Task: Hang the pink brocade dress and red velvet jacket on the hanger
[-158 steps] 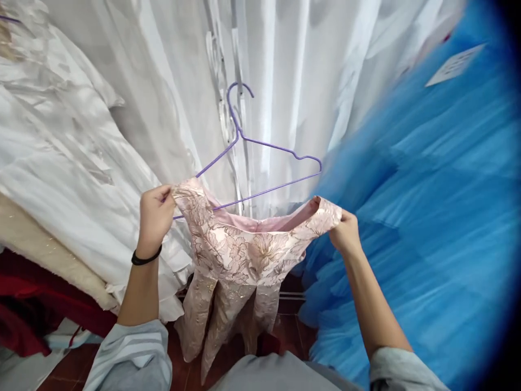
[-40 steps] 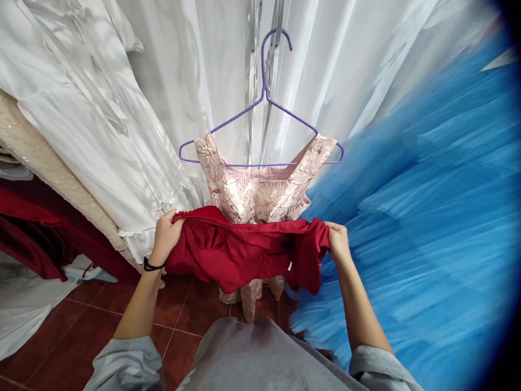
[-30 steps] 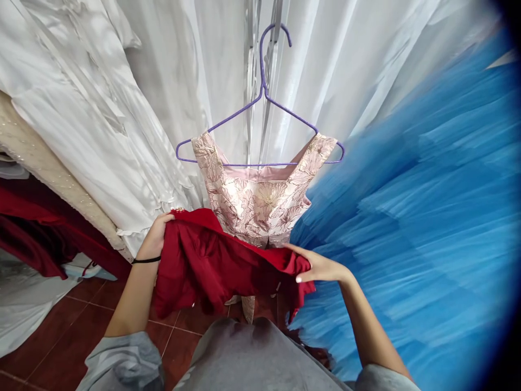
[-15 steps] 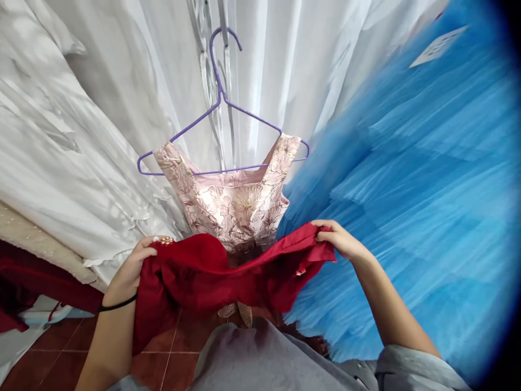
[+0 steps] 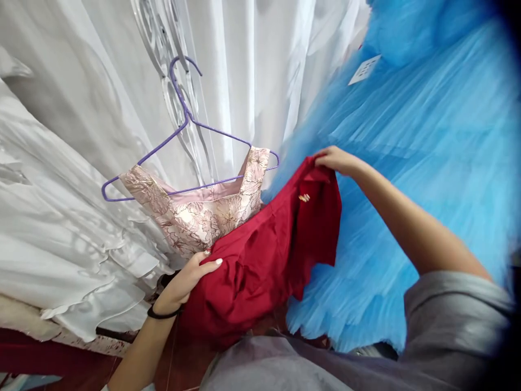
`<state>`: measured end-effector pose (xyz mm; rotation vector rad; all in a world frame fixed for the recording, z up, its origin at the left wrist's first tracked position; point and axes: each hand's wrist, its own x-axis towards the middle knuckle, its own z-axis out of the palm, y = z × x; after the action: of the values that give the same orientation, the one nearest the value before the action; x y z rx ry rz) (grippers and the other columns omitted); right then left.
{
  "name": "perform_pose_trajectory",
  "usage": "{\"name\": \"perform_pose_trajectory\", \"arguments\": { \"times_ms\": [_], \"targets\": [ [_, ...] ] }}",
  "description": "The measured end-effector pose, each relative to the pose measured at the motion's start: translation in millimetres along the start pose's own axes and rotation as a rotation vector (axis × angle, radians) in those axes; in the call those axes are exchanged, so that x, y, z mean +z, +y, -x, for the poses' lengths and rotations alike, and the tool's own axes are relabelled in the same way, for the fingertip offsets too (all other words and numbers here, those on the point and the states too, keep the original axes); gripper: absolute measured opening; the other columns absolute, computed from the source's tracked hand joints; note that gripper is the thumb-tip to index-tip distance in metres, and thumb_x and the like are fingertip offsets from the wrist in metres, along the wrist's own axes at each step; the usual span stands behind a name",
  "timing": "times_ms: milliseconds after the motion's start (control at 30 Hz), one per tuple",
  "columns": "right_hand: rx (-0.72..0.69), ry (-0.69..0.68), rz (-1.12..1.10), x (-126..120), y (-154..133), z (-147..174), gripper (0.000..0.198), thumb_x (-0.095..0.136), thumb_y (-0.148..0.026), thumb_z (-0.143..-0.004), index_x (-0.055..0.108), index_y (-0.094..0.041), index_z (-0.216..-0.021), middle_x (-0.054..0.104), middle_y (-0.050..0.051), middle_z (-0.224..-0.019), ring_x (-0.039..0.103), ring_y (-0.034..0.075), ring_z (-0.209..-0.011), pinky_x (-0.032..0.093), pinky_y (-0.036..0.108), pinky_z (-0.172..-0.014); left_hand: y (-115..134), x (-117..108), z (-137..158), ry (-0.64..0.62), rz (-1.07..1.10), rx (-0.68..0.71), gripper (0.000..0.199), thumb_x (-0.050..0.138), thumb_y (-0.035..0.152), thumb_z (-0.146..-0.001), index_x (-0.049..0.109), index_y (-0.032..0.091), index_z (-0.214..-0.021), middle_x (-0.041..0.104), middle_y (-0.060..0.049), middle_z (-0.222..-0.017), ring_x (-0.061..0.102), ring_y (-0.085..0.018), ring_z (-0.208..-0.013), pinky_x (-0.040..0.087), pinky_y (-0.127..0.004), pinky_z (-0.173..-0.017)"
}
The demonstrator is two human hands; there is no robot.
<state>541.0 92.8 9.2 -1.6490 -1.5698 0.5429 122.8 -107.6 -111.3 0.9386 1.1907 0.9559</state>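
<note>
A red garment [image 5: 260,255] with a small gold ornament near its right end is stretched between my two hands. My left hand [image 5: 189,279], with a black band at the wrist, pinches its lower left edge, thumb on top. Higher up, my right hand [image 5: 336,160] is closed on the garment's upper right corner. Behind the red cloth hangs a pink and cream floral dress [image 5: 199,217] on a purple hanger [image 5: 188,113]. The cloth covers the dress's lower part. Whether the red piece is a skirt or a dress I cannot tell.
White drapery [image 5: 240,70] hangs behind, with a white scrolled metal frame [image 5: 165,87] before it. A large blue tulle gown [image 5: 407,163] fills the right side, bearing a white tag [image 5: 365,69]. Dark red tiles show on the floor [image 5: 165,364].
My right hand has risen with its corner of the red garment, while my left hand has moved right and lower. The cloth now slants upward to the right, and the view has shifted.
</note>
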Motion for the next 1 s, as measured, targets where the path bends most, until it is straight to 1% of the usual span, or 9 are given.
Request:
{"name": "perform_pose_trajectory", "arguments": {
  "times_ms": [67,167,267,367,500,600,767,833,1000],
  "targets": [
    [-0.012,0.064,0.143,-5,-44,-27,0.002,0.058,-0.005,-0.066,0.060,-0.004,-0.065,0.067,0.003,-0.070,0.065,0.012,-0.072,0.052,0.022,-0.066,5,23,-7,-0.074,0.026,-0.001,0.051,0.088,0.041,-0.055,0.065,0.018,-0.095,0.077,-0.008,-0.095,0.072,-0.028,-0.092,0.056,-0.039,-0.085],
    [-0.075,0.161,0.270,-2,-107,-45,0.022,0.051,-0.017,-0.075,0.045,-0.004,-0.058,0.064,0.008,-0.087,0.066,0.020,-0.101,0.048,0.024,-0.085,0,67,-28,-0.191,0.101,0.090,0.052,0.087,0.041,-0.058,0.065,0.019,-0.101,0.075,-0.008,-0.105,0.068,-0.028,-0.105,0.052,-0.040,-0.097],
    [-0.173,0.189,0.337,7,-148,-45,0.028,0.033,-0.026,-0.077,0.031,-0.012,-0.053,0.059,0.007,-0.090,0.061,0.021,-0.109,0.042,0.023,-0.085,-14,122,-69,-0.349,0.135,0.144,0.038,0.081,0.037,-0.069,0.065,0.018,-0.098,0.074,-0.008,-0.099,0.067,-0.026,-0.105,0.049,-0.041,-0.101],
    [-0.203,0.183,0.433,6,-161,-38,0.031,0.017,-0.027,-0.077,0.029,-0.013,-0.052,0.058,0.008,-0.094,0.056,0.021,-0.117,0.040,0.021,-0.085,-15,177,-123,-0.205,0.152,0.254,0.017,0.067,0.023,-0.083,0.062,0.014,-0.097,0.072,-0.010,-0.099,0.066,-0.024,-0.104,0.047,-0.039,-0.101],
    [-0.161,0.284,0.472,-17,-141,-29,0.044,0.018,-0.020,-0.083,0.048,0.005,-0.063,0.063,0.012,-0.102,0.053,0.022,-0.125,0.040,0.022,-0.092,25,222,-187,0.062,0.209,0.403,0.029,0.044,0.014,-0.095,0.047,0.009,-0.123,0.055,-0.020,-0.136,0.053,-0.021,-0.128,0.036,-0.035,-0.112],
    [-0.265,0.228,0.371,-32,-108,-25,0.022,0.050,-0.008,-0.080,0.065,0.005,-0.091,0.071,0.008,-0.097,0.065,0.020,-0.109,0.047,0.030,-0.099,62,231,-214,0.161,0.221,0.528,0.033,0.040,0.014,-0.096,0.040,0.011,-0.130,0.042,-0.020,-0.149,0.039,-0.019,-0.141,0.027,-0.032,-0.116],
    [-0.485,-0.324,0.173,-2,-48,-22,0.079,0.082,-0.010,-0.049,0.064,-0.013,-0.126,0.073,0.000,-0.094,0.066,0.017,-0.092,0.053,0.035,-0.097,92,231,-223,0.034,0.129,0.610,0.012,0.047,0.013,-0.089,0.053,0.013,-0.099,0.064,-0.012,-0.115,0.057,-0.022,-0.115,0.039,-0.036,-0.104],
    [-0.506,-0.472,0.065,28,-31,-20,0.081,0.086,-0.015,-0.043,0.065,-0.012,-0.121,0.073,0.001,-0.098,0.065,0.016,-0.096,0.053,0.032,-0.094,96,230,-222,-0.040,0.066,0.622,0.008,0.046,0.011,-0.086,0.054,0.014,-0.086,0.066,-0.008,-0.099,0.060,-0.021,-0.102,0.043,-0.036,-0.099],
    [-0.330,-0.691,-0.139,87,-15,-18,0.030,0.079,-0.031,-0.052,0.066,-0.010,-0.068,0.064,-0.003,-0.063,0.056,0.010,-0.063,0.052,0.023,-0.067,99,198,-191,-0.213,-0.165,0.643,0.007,0.055,0.013,-0.078,0.058,0.013,-0.085,0.067,-0.010,-0.095,0.062,-0.024,-0.099,0.046,-0.039,-0.098]
  ]
}}
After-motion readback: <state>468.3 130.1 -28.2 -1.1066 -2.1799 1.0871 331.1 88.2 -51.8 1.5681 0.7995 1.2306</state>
